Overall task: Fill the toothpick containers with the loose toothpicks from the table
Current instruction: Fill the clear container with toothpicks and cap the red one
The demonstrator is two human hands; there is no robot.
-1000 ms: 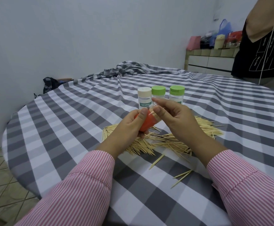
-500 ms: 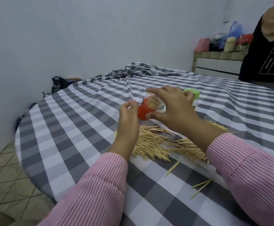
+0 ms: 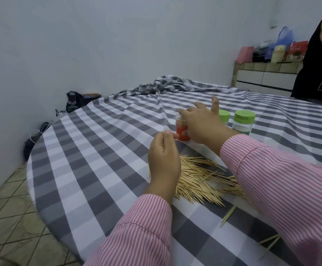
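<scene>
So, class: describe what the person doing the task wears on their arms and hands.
Both arms are in long sleeves of pink-and-white pinstriped shirt fabric, left sleeve and right sleeve, with stitched cuffs at the wrists. The left hand and right hand are bare: no gloves, rings or watch visible.

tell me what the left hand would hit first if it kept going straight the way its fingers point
Most likely the orange container: the left hand points up the table, fingertips just short of its base. The right hand already holds that container, though depth is hard to judge.

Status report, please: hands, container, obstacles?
Right hand grips red container, upright on tablecloth. Left hand holds nothing, fingers curled. Toothpick pile remains loose. No obstacle seen.
</scene>
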